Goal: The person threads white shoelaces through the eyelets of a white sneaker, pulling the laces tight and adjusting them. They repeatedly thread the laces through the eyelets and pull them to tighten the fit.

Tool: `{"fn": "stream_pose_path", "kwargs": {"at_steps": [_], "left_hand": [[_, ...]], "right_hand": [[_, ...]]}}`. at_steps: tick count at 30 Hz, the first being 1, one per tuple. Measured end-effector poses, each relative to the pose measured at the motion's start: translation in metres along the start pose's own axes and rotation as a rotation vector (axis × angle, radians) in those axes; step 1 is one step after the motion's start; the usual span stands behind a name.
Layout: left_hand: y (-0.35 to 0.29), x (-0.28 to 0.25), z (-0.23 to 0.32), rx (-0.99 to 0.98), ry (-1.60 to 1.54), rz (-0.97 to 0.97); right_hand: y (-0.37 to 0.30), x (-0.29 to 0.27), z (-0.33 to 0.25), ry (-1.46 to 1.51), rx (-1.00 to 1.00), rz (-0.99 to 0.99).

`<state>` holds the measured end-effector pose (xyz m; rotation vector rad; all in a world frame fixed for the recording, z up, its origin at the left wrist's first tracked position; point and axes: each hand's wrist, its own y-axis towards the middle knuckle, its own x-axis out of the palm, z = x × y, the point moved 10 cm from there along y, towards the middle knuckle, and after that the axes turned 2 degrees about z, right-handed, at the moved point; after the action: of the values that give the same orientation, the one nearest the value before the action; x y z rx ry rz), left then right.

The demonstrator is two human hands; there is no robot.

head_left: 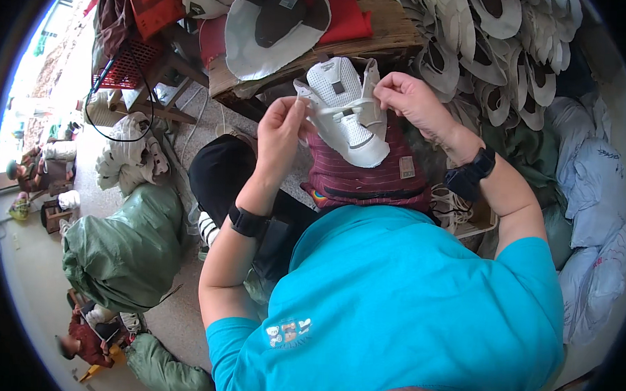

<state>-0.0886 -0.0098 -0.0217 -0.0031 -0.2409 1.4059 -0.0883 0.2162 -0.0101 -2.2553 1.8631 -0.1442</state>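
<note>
Smooth white synthetic leather with a perforated mesh-like panel on the shoe upper [343, 110], faintly glossy. Ribbed dark-red striped cloth on the cushion [369, 173] beneath. Rough, weathered wood on the bench [381, 32]. Matt turquoise cotton-like shirt [406, 302]. Crinkled green plastic-weave sack [128, 248]. Matt black wristbands [246, 221].

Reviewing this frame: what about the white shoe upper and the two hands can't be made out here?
- Head view: the left hand covers the near edge of the white shoe upper; its fingertip grip is hidden.
- The right hand hides the upper's right edge; any thread or tool there is too small to tell.
- The maroon cushion hides the person's lap.
</note>
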Motion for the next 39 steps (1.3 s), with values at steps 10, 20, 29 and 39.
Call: {"fn": "stream_pose_path", "kwargs": {"at_steps": [10, 20, 29, 39], "left_hand": [[-0.019, 0.020, -0.011, -0.146, 0.071, -0.091], [-0.009, 0.013, -0.014, -0.167, 0.185, -0.019], [-0.005, 0.045, 0.052, 0.286, 1.197, -0.172], [0.000, 0.062, 0.087, 0.701, 1.245, -0.484]], "right_hand": [[0.013, 0.011, 0.015, -0.120, 0.156, -0.151], [0.006, 0.055, -0.065, -1.313, -0.508, -0.152], [-0.002, 0.072, -0.084, -1.498, -0.701, -0.380], [0.020, 0.061, -0.080, -1.203, -0.527, -0.612]]}}
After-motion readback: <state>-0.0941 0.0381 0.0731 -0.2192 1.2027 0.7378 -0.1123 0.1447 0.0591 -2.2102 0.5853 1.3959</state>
